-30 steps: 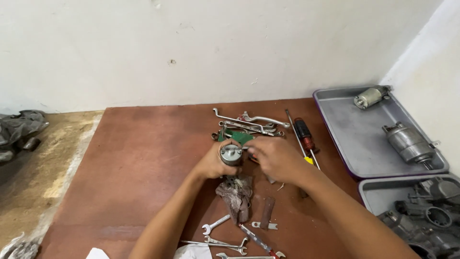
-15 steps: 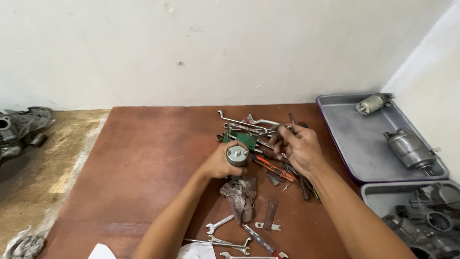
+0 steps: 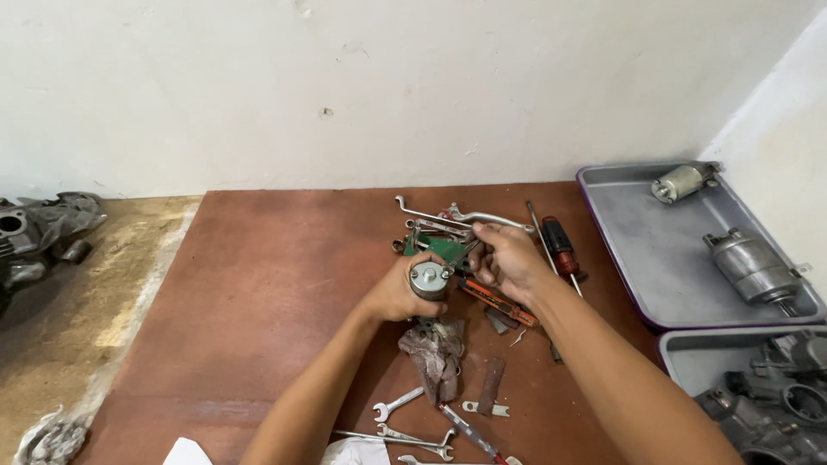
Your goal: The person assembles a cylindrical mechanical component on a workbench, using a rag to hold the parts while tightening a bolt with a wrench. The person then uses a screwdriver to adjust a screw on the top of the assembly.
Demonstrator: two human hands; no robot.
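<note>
Far left, off the board, we see a grey engine casing on the dirt floor, and a crumpled rag near the bottom corner.

Moving onto the brown board: our left hand is clenched round a small cylindrical motor, round metal end cap facing up, held just above a dirty rag. Below that lie loose wrenches and a flat metal strip.

Our right hand is now back beside the motor, fingertips pinched on smth small at the tool pile; we can't tell what it grips. Half a sec ago that hand was spread out further right, over the orange utility knife and pliers; a sec ago it sat against the motor. So it went out to the pile and came back, prob. w/ a part or tool. Left hand & motor haven't shifted.

Behind the hands: bent spanners, a green item partly hidden. Right of the hand, a red-black screwdriver.

Far right: grey tray w/ two more motors; lower tray holds dark engine parts.
</note>
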